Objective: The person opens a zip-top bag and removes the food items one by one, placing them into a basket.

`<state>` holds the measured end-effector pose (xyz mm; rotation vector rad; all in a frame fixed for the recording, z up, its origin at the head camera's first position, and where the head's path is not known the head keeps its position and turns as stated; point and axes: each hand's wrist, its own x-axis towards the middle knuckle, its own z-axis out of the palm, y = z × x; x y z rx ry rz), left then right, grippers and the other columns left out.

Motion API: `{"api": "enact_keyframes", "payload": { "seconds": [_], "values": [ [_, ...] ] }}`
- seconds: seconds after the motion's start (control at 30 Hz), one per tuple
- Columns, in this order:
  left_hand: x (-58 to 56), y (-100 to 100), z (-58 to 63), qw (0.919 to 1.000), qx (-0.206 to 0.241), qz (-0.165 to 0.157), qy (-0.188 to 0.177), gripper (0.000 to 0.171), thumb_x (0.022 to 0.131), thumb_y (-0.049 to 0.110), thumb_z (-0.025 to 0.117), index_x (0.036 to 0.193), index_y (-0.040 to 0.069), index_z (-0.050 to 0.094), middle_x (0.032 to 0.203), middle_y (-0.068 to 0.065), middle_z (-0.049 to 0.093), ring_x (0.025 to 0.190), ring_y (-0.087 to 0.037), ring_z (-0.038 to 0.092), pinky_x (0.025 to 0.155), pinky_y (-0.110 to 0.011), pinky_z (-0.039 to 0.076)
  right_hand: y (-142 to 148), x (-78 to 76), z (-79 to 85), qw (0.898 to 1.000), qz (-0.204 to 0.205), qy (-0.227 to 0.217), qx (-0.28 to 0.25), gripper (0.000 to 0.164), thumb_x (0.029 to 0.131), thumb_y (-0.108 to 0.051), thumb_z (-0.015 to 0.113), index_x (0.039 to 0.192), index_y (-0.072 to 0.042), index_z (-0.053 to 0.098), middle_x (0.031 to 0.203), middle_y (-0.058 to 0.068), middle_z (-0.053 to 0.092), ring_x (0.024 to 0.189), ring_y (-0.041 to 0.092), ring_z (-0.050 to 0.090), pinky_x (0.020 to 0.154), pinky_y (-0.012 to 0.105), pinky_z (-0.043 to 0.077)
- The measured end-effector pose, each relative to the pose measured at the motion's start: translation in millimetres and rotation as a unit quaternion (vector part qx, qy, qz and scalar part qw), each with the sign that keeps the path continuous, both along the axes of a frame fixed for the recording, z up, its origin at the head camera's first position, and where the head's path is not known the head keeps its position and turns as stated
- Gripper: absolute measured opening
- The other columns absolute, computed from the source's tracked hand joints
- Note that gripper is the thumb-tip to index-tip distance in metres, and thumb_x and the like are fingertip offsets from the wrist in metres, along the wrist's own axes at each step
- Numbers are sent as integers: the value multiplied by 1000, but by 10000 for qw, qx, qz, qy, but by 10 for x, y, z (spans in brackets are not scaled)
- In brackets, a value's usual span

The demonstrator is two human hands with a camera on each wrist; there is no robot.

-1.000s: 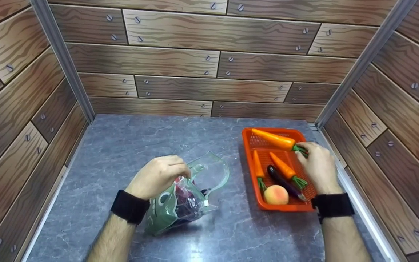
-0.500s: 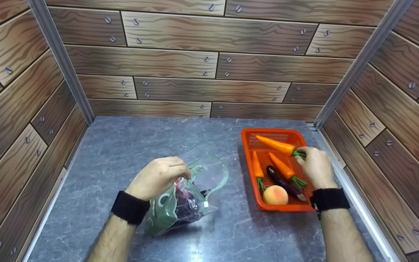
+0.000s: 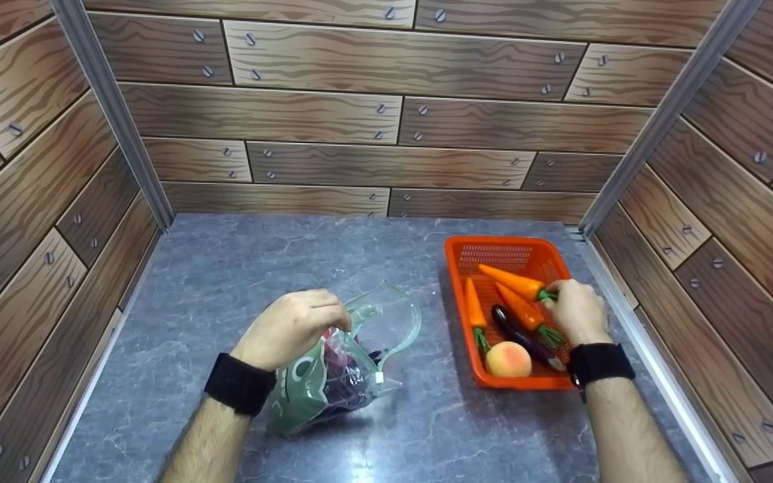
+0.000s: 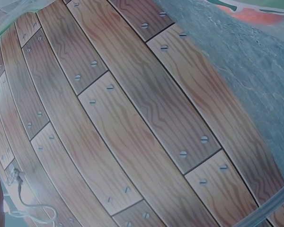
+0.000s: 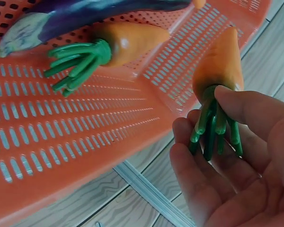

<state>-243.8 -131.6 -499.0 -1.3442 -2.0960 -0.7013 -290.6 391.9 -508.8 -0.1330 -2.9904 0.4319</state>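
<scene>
My right hand (image 3: 580, 310) pinches a carrot (image 3: 511, 280) by its green stem, over the right side of the orange basket (image 3: 453, 302). In the right wrist view the thumb and fingers close round the stem of that carrot (image 5: 220, 66). Two more carrots, one at the left (image 3: 475, 305) and one under the held carrot (image 3: 524, 310), lie in the basket with an eggplant (image 3: 517, 332) and a peach (image 3: 508, 359). My left hand (image 3: 299, 325) pinches the upper edge of a green-and-clear zip bag (image 3: 302, 392). Dark and reddish things show inside the bag, their kind unclear.
A grey marbled table (image 3: 239, 255) bears the bag and basket. Wood-plank panels (image 3: 319, 121) enclose it at the back and both sides, with metal strips at the corners. The basket stands near the right wall.
My right hand has lowered toward me with the carrot, which now partly covers the carrot beneath it. My left hand and the bag have stayed in place.
</scene>
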Motion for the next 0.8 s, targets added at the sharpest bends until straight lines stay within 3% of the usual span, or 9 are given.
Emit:
{"api": "enact_keyframes", "payload": {
  "seconds": [0.3,0.8],
  "values": [
    [0,-2,-13,10000,43,-5,2,20,96,-4,88,99,14,83,96,3,86,89,-12,83,87,-22,72,42,33,-76,9994,-89,-331,61,28,107,-16,81,126,4,84,127,36,83,117,63,78,102,80,64],
    [10,-11,-28,10000,95,15,-7,19,95,-5,88,99,14,84,98,1,87,90,-13,84,88,-24,73,99,90,-74,9942,6,-1050,244,23,102,-22,85,98,1,84,108,35,83,100,56,80,92,74,66]
  ]
}}
